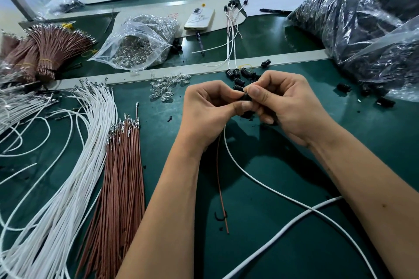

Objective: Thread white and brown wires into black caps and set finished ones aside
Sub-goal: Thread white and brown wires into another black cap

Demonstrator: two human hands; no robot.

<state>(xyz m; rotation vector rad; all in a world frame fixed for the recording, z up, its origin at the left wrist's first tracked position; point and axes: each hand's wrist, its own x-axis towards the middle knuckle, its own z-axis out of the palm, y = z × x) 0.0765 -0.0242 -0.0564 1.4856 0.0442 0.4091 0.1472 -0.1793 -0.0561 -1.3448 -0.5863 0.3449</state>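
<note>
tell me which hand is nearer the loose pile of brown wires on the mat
Left. The left hand is just right of the brown wires; the right hand is farther right, beyond the left hand, both pinching a black cap.

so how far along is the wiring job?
Done: a few finished assemblies lie set aside near the phone. In hand: left hand and right hand pinch one black cap, with a brown wire and a white wire trailing from it. Left: most of it, judging by the white bundle, brown bundle and loose caps.
</note>
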